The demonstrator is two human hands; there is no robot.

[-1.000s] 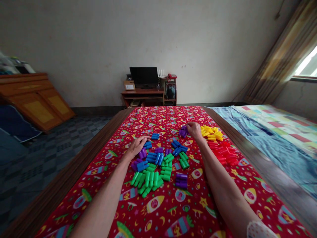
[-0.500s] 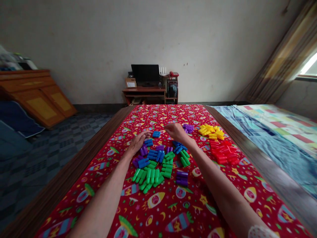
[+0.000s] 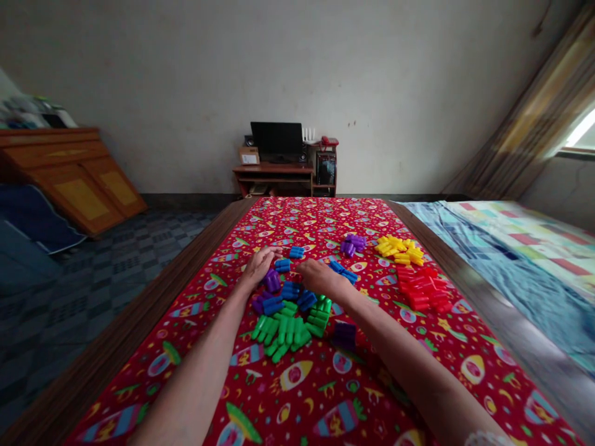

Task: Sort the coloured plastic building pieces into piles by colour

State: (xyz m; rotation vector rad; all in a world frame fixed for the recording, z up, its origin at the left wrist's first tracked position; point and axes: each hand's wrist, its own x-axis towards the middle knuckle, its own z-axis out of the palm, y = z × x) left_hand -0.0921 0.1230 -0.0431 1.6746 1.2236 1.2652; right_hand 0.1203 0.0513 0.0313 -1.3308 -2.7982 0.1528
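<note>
My left hand lies on the left of the pile with its fingers stretched out, beside a blue ribbed plastic piece and a purple piece. Another blue piece sits just past its fingertips. My right hand is lowered over the middle of the pile, fingers bent down; what they hold, if anything, is hidden under them. Below it are blue pieces and a heap of green pieces. Two blue pieces lie beyond its wrist, and a dark purple piece lies near my right forearm.
A purple group, a yellow heap and a red heap lie at the right of the red patterned cloth. A bed adjoins the table's right side. A desk with a monitor stands against the wall.
My right hand has come nearer and to the left, from beside the purple group down over the pile, covering purple pieces seen before. My left hand has hardly moved.
</note>
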